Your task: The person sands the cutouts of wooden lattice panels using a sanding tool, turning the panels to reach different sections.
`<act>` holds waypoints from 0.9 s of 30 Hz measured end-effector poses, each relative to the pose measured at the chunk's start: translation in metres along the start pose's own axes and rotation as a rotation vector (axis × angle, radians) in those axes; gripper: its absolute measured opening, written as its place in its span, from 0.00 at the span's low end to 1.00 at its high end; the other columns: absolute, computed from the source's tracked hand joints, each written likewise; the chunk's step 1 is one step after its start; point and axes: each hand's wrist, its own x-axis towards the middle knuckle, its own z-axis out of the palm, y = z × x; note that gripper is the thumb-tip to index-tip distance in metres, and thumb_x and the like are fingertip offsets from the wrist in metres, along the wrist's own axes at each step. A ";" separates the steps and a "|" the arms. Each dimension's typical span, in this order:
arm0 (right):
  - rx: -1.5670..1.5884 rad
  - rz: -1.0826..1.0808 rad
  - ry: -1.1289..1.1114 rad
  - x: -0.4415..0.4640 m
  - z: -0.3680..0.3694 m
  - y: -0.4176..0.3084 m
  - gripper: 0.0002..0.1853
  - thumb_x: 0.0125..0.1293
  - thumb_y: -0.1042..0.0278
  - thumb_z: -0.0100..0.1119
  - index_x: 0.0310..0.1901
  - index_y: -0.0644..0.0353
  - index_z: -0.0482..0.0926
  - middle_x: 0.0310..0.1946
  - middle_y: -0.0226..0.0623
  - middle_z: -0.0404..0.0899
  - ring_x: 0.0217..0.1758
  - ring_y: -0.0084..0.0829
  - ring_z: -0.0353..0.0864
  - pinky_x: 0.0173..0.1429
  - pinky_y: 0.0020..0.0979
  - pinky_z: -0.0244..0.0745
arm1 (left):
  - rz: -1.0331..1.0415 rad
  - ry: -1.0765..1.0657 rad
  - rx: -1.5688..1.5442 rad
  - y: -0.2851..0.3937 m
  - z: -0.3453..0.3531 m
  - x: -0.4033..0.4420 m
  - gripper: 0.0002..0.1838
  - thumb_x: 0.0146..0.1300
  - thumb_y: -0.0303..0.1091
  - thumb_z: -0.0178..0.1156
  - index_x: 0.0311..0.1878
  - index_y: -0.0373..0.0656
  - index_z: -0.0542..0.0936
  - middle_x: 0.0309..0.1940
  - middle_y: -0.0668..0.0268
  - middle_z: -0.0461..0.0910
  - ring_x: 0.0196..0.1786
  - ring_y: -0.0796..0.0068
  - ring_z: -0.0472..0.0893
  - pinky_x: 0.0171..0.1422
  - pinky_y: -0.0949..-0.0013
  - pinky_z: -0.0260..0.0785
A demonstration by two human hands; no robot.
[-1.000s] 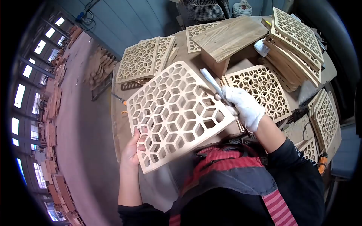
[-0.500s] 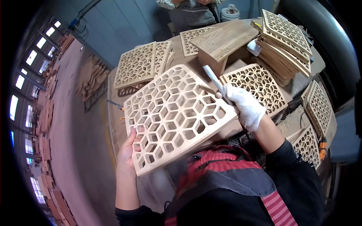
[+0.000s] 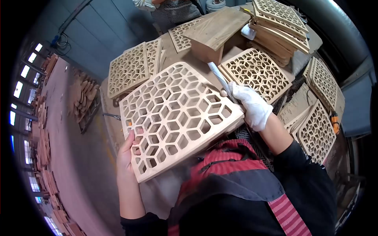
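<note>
A pale wooden lattice panel with rounded corners is tilted in front of me, above the table. My bare left hand grips its lower left edge, the thumb on top and fingertips showing through the holes. My right hand, in a white glove, is closed at the panel's right corner around a grey-white strip-like tool that points up and away. Some fingers of the right hand are hidden behind the tool and panel. A darker lattice panel stack lies just beyond my right hand.
Lattice panels lie at the back left, beside a wooden box. More panels are stacked at the back right. An orange-handled tool is at the right. Part of another person shows beyond the table.
The view has shifted, so the table and stacks appear further left and higher. Both hands keep hold of the panel and tool, with the panel slightly left in view.
</note>
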 end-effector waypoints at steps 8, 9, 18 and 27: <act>-0.009 0.000 0.037 -0.003 0.006 0.011 0.09 0.69 0.65 0.50 0.34 0.57 0.77 0.33 0.23 0.75 0.37 0.14 0.68 0.46 0.19 0.64 | 0.005 0.005 -0.016 -0.003 0.002 -0.007 0.10 0.72 0.37 0.53 0.46 0.40 0.76 0.21 0.75 0.73 0.16 0.89 0.69 0.18 0.85 0.66; 0.003 -0.009 0.030 -0.001 0.005 0.014 0.09 0.69 0.66 0.49 0.33 0.57 0.76 0.34 0.23 0.75 0.38 0.14 0.67 0.47 0.19 0.63 | 0.012 -0.009 -0.011 -0.003 0.001 -0.006 0.10 0.72 0.37 0.53 0.46 0.40 0.77 0.21 0.75 0.73 0.17 0.89 0.69 0.18 0.85 0.66; 0.016 0.014 0.016 0.000 -0.003 0.021 0.11 0.69 0.66 0.49 0.40 0.62 0.79 0.36 0.26 0.76 0.42 0.18 0.70 0.54 0.21 0.64 | 0.109 -0.018 0.131 -0.008 0.001 -0.016 0.12 0.73 0.37 0.50 0.43 0.39 0.77 0.21 0.77 0.72 0.17 0.91 0.67 0.21 0.84 0.68; 0.003 0.105 0.054 0.001 -0.009 0.027 0.15 0.72 0.59 0.52 0.44 0.64 0.80 0.38 0.26 0.78 0.42 0.19 0.73 0.52 0.22 0.69 | -0.011 -0.098 0.011 -0.011 -0.041 -0.003 0.15 0.72 0.35 0.49 0.56 0.35 0.72 0.44 0.55 0.81 0.44 0.62 0.84 0.52 0.56 0.80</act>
